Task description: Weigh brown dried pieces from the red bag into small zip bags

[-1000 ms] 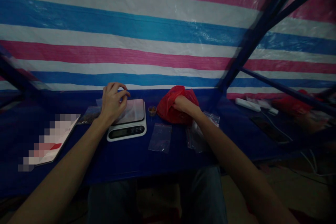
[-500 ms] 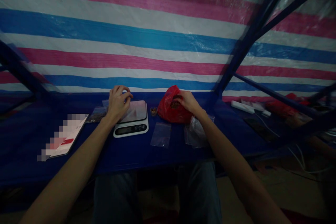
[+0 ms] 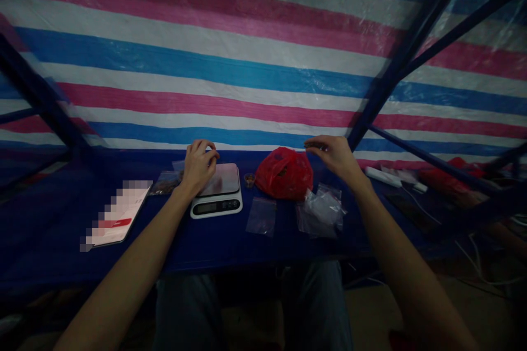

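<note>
My left hand (image 3: pixel 200 163) is over the back left of a white digital kitchen scale (image 3: pixel 217 205) with a metal plate. Its fingers are curled, thumb and forefinger close together; I cannot make out anything between them. My right hand (image 3: pixel 335 154) is raised to the right of a red plastic bag (image 3: pixel 284 184), pinching a dark brown clump (image 3: pixel 315 145) of small bits. More brown stuff shows in the bag's mouth. Between scale and bag stands a small clear cup (image 3: pixel 249 179) with brownish pieces. A flat clear zip bag (image 3: pixel 262 216) lies in front of the red bag.
A pile of clear zip bags (image 3: pixel 323 211) lies by my right forearm. Left of the scale are a filled clear bag (image 3: pixel 164 182) and a phone or tablet (image 3: pixel 119 216), partly blurred. Blue metal bars (image 3: pixel 382 85) frame the table; a striped sheet hangs behind. Another person's arm shows far right.
My right hand has come out of the red bag and moved right and up, with the brown clump in its fingers. My left hand stays by the scale. The view has shifted slightly.
</note>
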{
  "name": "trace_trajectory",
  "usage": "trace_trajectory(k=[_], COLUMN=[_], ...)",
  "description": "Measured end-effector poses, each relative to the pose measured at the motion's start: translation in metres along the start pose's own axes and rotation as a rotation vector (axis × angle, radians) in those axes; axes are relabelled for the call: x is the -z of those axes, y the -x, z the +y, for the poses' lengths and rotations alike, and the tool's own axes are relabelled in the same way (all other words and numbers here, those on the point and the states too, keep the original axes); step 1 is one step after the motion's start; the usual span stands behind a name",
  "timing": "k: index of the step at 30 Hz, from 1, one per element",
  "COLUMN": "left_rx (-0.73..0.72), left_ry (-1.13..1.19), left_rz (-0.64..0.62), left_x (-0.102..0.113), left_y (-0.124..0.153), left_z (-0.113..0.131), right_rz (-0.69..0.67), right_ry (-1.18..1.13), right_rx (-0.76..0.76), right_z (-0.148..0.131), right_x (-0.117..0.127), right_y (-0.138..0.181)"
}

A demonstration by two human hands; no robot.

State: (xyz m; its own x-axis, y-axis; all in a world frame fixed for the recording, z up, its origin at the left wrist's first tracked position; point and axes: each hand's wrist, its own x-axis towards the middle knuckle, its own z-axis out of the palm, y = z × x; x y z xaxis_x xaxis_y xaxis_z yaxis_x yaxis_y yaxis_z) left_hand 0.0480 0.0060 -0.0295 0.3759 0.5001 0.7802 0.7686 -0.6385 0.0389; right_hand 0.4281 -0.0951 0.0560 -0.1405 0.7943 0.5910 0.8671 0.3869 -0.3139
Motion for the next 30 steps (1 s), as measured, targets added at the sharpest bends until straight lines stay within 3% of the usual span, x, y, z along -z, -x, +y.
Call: trace_trajectory(k=[3, 7, 10, 12, 16, 22, 30], left_rx=[0.002, 0.005, 0.018, 0.03, 0.028, 0.022, 0.033], left_ry=[0.008, 0.02, 0.033, 0.034, 0.035, 0.041, 0.038], left_rz=[-0.012, -0.026, -0.028, -0.031, -0.043, -0.05, -0.048], left_x=[0.0, 0.002, 0.002, 0.002, 0.001, 0.001, 0.002], left_y=[0.0, 0.0, 0.001, 0.001, 0.001, 0.002, 0.002], left_z=[0.0, 0.001, 0.001, 0.0, -0.001, 0.002, 0.001], right_rz=[-0.063, -0.294, -0.469, -0.521, -0.605, -0.801, -0.864], right_ry=[-0.081, -0.095, -0.052, -0.031, -0.005, -0.096, -0.097], right_rx=[0.061, 0.198, 0.301, 0.354, 0.42, 0.38, 0.348], right_z=[-0.03, -0.067, -0.076, -0.076, -0.076, -0.086, -0.089], right_x=[-0.012, -0.067, -0.106, -0.119, -0.12, -0.115, -0.122], right_y=[-0.011, -0.028, -0.035, -0.037, -0.04, -0.048, -0.059])
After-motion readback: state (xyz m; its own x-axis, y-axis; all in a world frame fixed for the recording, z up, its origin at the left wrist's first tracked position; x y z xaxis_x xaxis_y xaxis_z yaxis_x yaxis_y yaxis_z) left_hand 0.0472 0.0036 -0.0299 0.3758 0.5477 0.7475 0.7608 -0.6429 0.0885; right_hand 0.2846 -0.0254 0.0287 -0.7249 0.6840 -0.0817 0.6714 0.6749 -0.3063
